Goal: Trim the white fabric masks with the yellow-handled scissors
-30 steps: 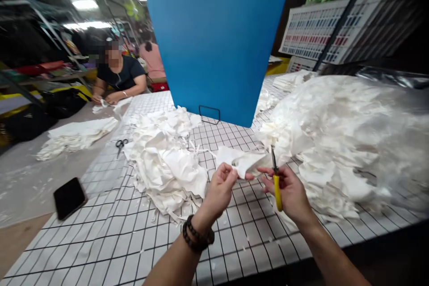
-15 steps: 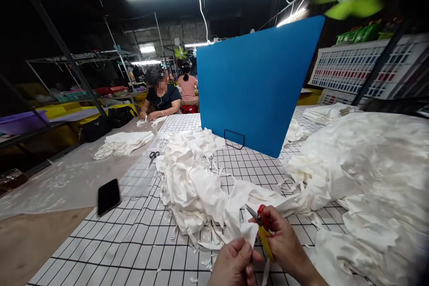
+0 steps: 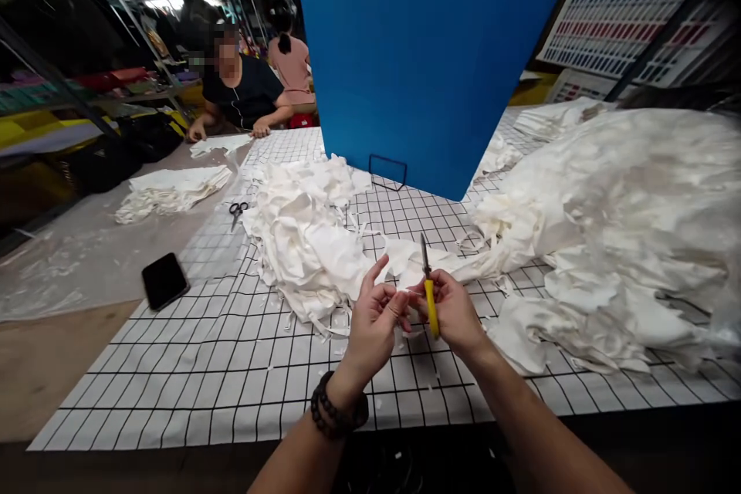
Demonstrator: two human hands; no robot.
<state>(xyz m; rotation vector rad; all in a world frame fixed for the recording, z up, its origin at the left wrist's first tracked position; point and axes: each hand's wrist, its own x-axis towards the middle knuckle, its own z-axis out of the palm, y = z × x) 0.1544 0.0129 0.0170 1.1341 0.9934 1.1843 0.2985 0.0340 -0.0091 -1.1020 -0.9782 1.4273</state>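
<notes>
Now yellow-handled scissors [image 3: 429, 295] straight, earlier slanted left

Textile workshop, a worker in a dark short-sleeved top [image 3: 248, 93] is leaning over flat white cloth [image 3: 223, 145] towards ten o'clock, another in a pink top [image 3: 292, 68] is facing away towards eleven, crumpled white fabric [image 3: 607, 231] is mounding at three, white slatted plastic crates [image 3: 619, 19] are standing at two.

Free cloth [image 3: 191, 386] left, blue board [image 3: 440, 54] ahead
</notes>
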